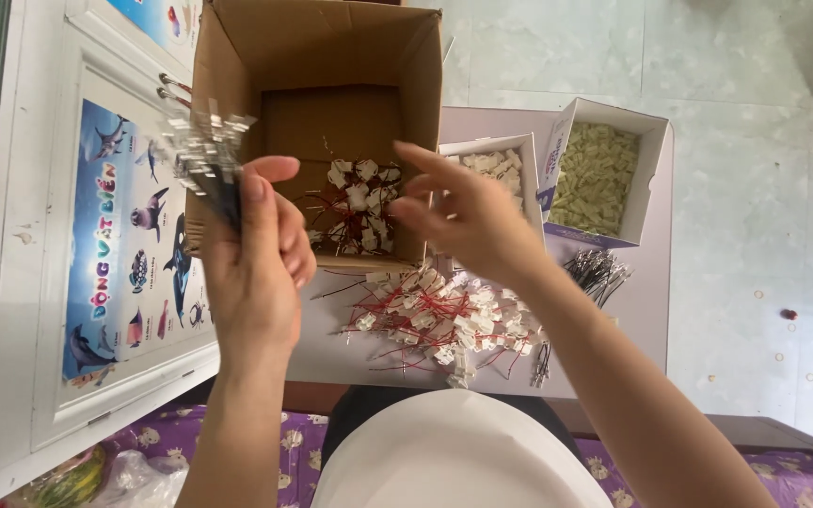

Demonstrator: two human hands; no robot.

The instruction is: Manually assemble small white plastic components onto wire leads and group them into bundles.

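My left hand [261, 249] is raised and closed around a bundle of thin wires with metal terminals [204, 150], their shiny ends fanning up and to the left. My right hand [468, 216] hovers with fingers spread and nothing in it, just in front of an open cardboard box [237, 56]. Inside the box lies a heap of white connectors with red wires [355, 207]. A larger pile of the same white connectors with red wires [439, 320] is spread on the small table [632, 310] below my right wrist.
A white tray of pale parts [501, 169] and an open white box of small cream pieces [599, 174] stand at the table's far right. Loose dark wires [595, 273] lie beside them. A white cabinet door with a sea-animal poster [129, 245] is on the left.
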